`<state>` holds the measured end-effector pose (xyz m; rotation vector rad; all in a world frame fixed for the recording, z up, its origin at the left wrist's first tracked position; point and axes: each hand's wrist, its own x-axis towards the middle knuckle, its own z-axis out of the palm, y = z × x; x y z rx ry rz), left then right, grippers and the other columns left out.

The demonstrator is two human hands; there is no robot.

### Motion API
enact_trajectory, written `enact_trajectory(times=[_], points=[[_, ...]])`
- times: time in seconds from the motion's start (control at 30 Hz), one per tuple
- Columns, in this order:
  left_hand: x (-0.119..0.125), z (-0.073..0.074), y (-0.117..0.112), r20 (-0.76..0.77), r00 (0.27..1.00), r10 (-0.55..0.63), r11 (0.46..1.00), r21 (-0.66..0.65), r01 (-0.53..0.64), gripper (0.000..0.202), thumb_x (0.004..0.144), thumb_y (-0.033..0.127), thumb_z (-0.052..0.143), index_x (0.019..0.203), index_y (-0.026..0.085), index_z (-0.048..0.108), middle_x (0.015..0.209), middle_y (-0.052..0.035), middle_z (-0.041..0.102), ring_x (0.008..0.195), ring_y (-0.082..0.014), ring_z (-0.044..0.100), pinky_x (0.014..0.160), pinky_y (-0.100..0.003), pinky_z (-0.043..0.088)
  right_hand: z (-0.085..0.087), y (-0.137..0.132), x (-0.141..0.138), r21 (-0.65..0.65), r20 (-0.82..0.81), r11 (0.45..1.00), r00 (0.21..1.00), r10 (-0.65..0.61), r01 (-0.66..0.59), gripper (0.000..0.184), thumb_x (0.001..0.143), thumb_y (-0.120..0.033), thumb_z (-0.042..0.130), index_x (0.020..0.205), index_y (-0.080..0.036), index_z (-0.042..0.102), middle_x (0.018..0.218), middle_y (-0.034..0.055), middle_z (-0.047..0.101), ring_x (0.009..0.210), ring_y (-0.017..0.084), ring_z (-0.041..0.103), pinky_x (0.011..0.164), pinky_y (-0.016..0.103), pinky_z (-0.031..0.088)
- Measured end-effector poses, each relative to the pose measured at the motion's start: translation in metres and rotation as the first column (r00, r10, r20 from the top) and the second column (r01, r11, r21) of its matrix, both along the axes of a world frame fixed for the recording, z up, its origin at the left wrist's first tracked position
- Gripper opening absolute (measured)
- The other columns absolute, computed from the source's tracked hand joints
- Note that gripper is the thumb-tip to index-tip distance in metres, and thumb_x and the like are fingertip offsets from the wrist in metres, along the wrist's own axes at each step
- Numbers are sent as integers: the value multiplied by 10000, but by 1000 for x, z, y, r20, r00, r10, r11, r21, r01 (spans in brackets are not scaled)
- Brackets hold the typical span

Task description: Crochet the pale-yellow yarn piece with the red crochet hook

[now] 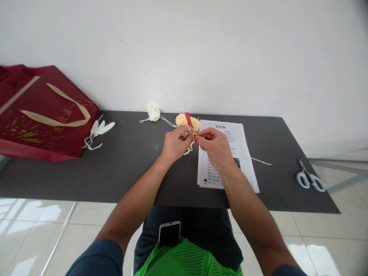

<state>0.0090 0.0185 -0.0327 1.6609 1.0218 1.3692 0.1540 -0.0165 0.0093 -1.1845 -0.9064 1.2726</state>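
My left hand [174, 142] is closed in a pinch around a red-handled crochet hook [188, 119] that points up, with pale yellow yarn [189, 148] looped over its fingers. My right hand [215, 147] is closed close beside it, pinching a small orange piece [197, 134] and the same strand. Both hands hover over the dark grey table [129, 168], just in front of a pale yellow ball of yarn [181, 120]. The right hand partly covers a stack of printed sheets [230, 142].
A small white yarn ball [153, 112] lies at the table's back. White feather-like pieces [99, 129] rest by a red gift bag [43, 111] on the left. White-handled scissors [309, 178] lie at the right edge. A phone [169, 233] sits in my lap.
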Motion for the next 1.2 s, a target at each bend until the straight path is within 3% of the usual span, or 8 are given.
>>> enact_trajectory(times=[0.4,0.67,1.2], points=[[-3,5,-1,-113,993,37,997,74,-28,152,830,165,654,934,220,749,718,26,710,585,-97,599,567,-216,422,-1,0,1,-2,4,1000,1000,0,0,194,666,-264,815,748,-193,654,594,-48,620,495,61,442,484,242,287],[-3,5,0,-133,991,25,997,79,-14,165,818,149,635,937,210,732,739,33,714,602,-85,616,592,-198,445,-2,0,2,-21,-14,1000,1000,4,-5,199,659,-240,823,760,-193,658,590,-50,630,478,52,436,467,234,267],[-1,2,2,36,997,-67,997,-23,68,118,806,149,662,907,187,710,666,32,685,588,-100,627,592,-204,468,0,0,3,-37,-102,999,994,24,-28,227,631,-198,856,728,-184,651,522,-69,579,443,39,408,434,216,242]])
